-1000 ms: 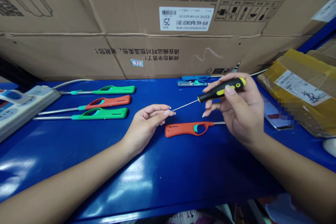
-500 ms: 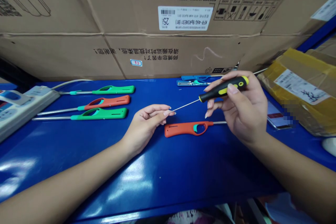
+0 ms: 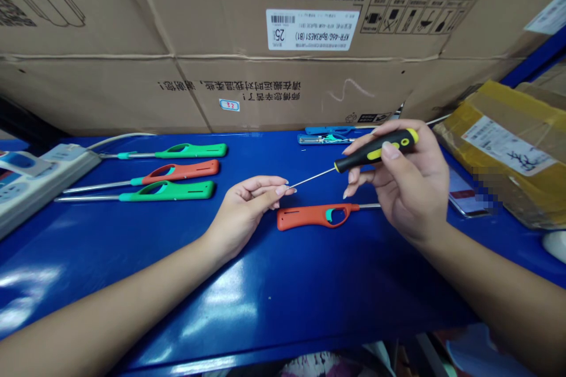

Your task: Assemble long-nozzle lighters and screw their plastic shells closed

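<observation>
My right hand (image 3: 409,182) is closed around the black-and-yellow handle of a screwdriver (image 3: 370,152), whose thin shaft slants down to the left. At its tip, my left hand (image 3: 247,209) pinches thumb and forefinger together; whatever sits between them is too small to make out. Just below the shaft, an orange gas lighter (image 3: 305,217) with a green trigger lies on the blue table (image 3: 283,300), its metal tube running right, partly behind my right hand. Neither hand appears to grip this lighter.
On the left lie two green lighters (image 3: 190,151) (image 3: 186,190) and another orange lighter (image 3: 194,169), beside a white power strip (image 3: 48,179). A blue lighter (image 3: 327,130), partly opened parts (image 3: 325,139), a phone (image 3: 466,197) and a taped parcel (image 3: 508,147) are right. A large carton (image 3: 198,29) walls the back.
Hardly anything differs: my right hand and the screwdriver have shifted very slightly left. My left hand keeps its pinch at the tip.
</observation>
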A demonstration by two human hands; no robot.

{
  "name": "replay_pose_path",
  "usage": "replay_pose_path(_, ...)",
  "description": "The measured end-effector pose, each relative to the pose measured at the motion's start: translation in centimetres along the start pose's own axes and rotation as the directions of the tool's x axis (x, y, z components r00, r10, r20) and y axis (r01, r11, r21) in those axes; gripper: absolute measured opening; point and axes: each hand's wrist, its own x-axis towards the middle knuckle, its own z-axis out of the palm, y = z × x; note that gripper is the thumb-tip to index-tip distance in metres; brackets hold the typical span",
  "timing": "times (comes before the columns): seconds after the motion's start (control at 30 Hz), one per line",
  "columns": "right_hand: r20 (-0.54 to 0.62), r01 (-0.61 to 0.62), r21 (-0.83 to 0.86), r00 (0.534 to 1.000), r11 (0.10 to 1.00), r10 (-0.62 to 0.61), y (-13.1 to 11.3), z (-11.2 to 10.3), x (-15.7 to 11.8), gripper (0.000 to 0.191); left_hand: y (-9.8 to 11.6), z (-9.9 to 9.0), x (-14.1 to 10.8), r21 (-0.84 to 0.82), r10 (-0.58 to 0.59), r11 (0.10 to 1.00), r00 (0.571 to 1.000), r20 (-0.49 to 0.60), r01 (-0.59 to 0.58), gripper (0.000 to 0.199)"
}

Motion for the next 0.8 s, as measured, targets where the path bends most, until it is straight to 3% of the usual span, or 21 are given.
replay_pose_path(0.43, 0.006, 0.035, 0.0, 0.999, 0.999, -0.035, -0.2, -0.2, 0.2, 0.013, 0.2, 0.1, -0.1, -0.012, 0.0, 1.0, 1.0, 0.012, 0.0, 0.022)
replay_pose_path(0.57, -0.015, 0.049, -0.017, 0.999, 0.999, -0.049, -0.6, -0.4, 0.5, 0.01, 1.4, -0.1, -0.6, 0.175, 0.133, 0.976, 0.991, -0.008, -0.13, 0.021)
replay_pose_path(0.67, -0.028, 0.077, -0.017, 0.997, 0.997, -0.077, -0.9, -0.6, 0.7, 0.01, 2.6, -0.4, -1.0, 0.486, 0.215, 0.827, 0.958, 0.191, -0.282, 0.031)
replay_pose_path(0.73, -0.038, 0.086, -0.02, 0.996, 0.996, -0.086, -1.1, -0.8, 0.9, 0.011, 2.9, -0.6, -1.0, 0.661, 0.19, 0.642, 0.916, 0.354, -0.389, 0.047)
replay_pose_path(0.8, -0.04, 0.082, -0.02, 0.996, 0.996, -0.083, -1.3, -0.9, 1.0, 0.011, 2.8, -0.9, -0.9, 0.725, 0.143, 0.518, 0.881, 0.45, -0.454, 0.056)
